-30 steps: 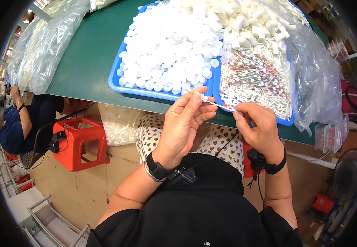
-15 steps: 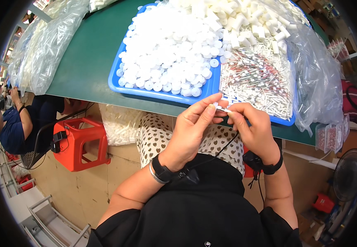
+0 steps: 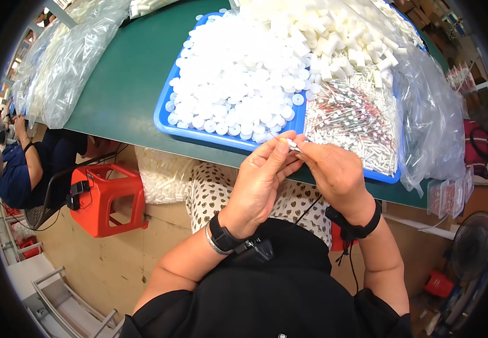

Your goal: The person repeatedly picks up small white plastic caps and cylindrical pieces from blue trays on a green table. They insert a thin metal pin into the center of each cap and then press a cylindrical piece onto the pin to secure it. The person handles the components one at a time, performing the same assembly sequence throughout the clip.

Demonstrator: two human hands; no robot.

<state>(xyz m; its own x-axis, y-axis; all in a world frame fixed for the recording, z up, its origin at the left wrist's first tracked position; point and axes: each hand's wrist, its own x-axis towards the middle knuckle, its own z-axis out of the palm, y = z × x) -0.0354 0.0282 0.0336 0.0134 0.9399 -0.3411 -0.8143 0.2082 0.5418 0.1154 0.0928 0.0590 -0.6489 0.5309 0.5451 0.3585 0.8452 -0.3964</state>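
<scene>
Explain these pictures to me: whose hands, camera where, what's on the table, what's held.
No machine here, just bare human hands: the left hand and the right hand. The camera is worn on the head and looks down; its fisheye lens bends straight edges. On the green table, a blue tray holds white discs. To its right, a second blue tray holds thin white pieces, some reddish; cream-coloured cylinders lie beyond them. Both hands pinch a small white piece, too small to make out in detail.

A small white piece (image 3: 293, 145), partly hidden, is pinched by the left hand (image 3: 259, 181) and right hand (image 3: 338, 172), near side.
</scene>
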